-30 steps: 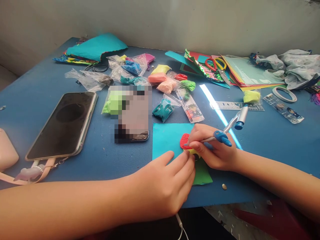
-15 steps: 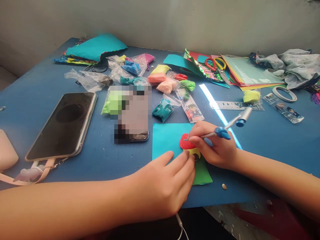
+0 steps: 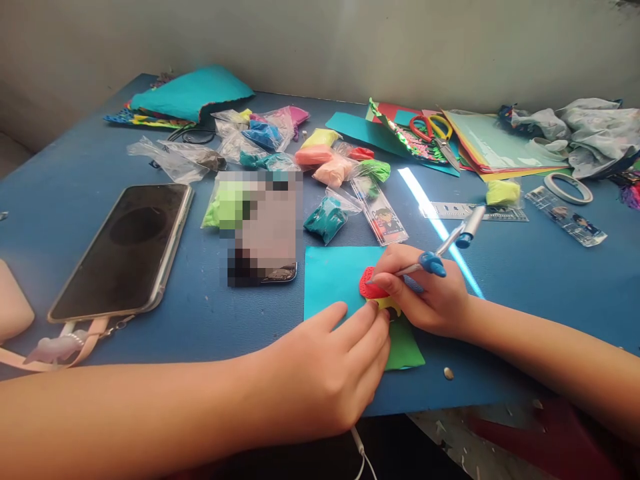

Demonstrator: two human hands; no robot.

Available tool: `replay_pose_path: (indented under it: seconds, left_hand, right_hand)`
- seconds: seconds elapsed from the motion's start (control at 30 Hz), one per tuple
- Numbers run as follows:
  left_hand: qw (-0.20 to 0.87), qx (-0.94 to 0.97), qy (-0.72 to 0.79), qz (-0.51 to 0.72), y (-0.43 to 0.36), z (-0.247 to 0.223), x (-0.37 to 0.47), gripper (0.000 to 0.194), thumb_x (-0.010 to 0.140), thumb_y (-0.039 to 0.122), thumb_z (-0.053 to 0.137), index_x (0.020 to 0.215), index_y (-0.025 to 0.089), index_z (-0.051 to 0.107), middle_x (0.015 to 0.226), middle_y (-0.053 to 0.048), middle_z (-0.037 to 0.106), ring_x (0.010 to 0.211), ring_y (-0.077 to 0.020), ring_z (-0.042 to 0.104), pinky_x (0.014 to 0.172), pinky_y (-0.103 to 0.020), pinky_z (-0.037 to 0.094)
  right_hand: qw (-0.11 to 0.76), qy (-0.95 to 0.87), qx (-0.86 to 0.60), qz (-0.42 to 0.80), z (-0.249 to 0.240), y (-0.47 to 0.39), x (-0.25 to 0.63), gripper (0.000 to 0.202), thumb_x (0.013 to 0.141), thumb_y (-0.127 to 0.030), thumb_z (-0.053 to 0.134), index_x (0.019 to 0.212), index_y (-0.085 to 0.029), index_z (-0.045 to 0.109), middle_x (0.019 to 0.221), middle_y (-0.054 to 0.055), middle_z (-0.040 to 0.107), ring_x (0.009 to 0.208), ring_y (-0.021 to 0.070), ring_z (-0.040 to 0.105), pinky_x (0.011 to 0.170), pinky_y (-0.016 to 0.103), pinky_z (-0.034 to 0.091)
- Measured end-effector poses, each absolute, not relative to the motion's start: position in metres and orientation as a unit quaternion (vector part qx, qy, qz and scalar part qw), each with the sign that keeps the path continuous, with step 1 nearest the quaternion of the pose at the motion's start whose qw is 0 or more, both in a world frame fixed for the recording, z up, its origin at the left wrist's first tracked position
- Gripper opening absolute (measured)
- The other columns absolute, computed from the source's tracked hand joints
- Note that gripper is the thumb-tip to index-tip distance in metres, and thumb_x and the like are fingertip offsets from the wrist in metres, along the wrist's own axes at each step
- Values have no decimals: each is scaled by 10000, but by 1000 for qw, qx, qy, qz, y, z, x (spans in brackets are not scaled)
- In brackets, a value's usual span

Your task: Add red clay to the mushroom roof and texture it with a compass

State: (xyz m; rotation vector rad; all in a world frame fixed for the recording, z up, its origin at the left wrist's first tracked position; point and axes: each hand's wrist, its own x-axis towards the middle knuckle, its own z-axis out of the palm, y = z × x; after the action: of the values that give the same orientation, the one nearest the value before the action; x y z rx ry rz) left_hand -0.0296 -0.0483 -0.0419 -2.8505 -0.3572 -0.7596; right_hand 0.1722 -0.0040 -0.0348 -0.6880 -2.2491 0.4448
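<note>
Head view: the red clay-like piece [image 3: 376, 291] lies right of centre in the frame, on a sheet [image 3: 327, 280] that is blue above and green below. The right hand [image 3: 433, 293] is the nearer of the two, reaching in from the right, its fingers overlapping the piece's right side in the picture. It is closed in a pen-like grip on a slim compass-like tool [image 3: 431, 263], whose long axis slants from the upper right down to the lower left, so the tip lies to the left of the hand, over the red surface. Whether the tip touches or hovers cannot be told. Small pits mark the piece's left part, while the strip nearest the thumb looks smoother; its own long axis is unclear, because the right end is hidden. The left hand [image 3: 340, 367] comes from the lower left, open and palm down, thumb apart, its fingertips at the yellow piece [image 3: 389, 303] directly below the red one. Above the sheet, near its top edge, lies a bag of teal clay [image 3: 327, 219].
</note>
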Motion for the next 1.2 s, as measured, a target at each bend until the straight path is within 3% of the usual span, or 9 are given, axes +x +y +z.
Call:
replay_pose_path:
  seconds: [0.4, 1.2]
  left_hand:
    - [81, -957, -118, -252, -48, -43, -30, 284, 933, 135, 463, 1055, 33, 698, 1104, -190, 706, 1005, -295, 669, 705, -380, 557]
    - [87, -958, -110, -249, -47, -41, -31, 279, 921, 129, 467, 1032, 40, 707, 1099, -202, 708, 998, -299, 677, 692, -371, 573]
  right_hand:
    - [348, -883, -260, 178, -35, -5, 173, 109, 940, -155, 490, 855, -166, 558, 680, 33, 628, 621, 113, 554, 586, 253, 485]
    - [382, -875, -230, 187, -33, -7, 171, 112, 892, -81, 493, 852, -183, 515, 671, 8, 569, 596, 110, 535, 561, 238, 473]
